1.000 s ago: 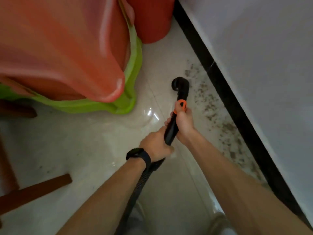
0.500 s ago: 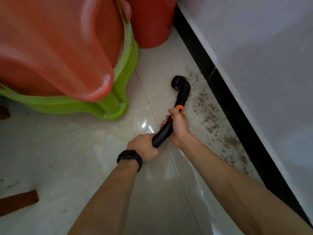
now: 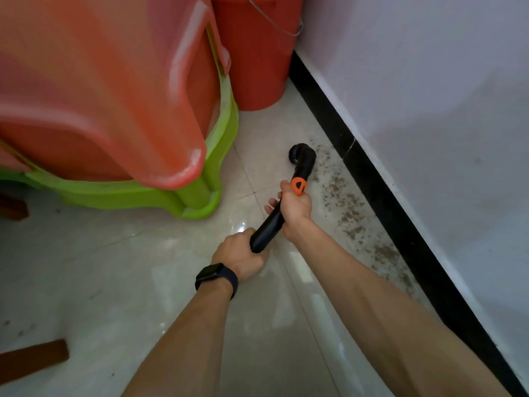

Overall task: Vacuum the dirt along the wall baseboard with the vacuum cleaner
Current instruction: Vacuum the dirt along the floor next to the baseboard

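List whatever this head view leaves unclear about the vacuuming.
The vacuum body and hose: outside the head view; the vacuum wand ends under the left hand.
The nozzle mouth: faces down, hidden by its own bend; floor contact unclear.
The dirt along the baseboard: the right forearm hides whether it continues nearer.
The fingers of the right hand: mostly curled behind the wand.
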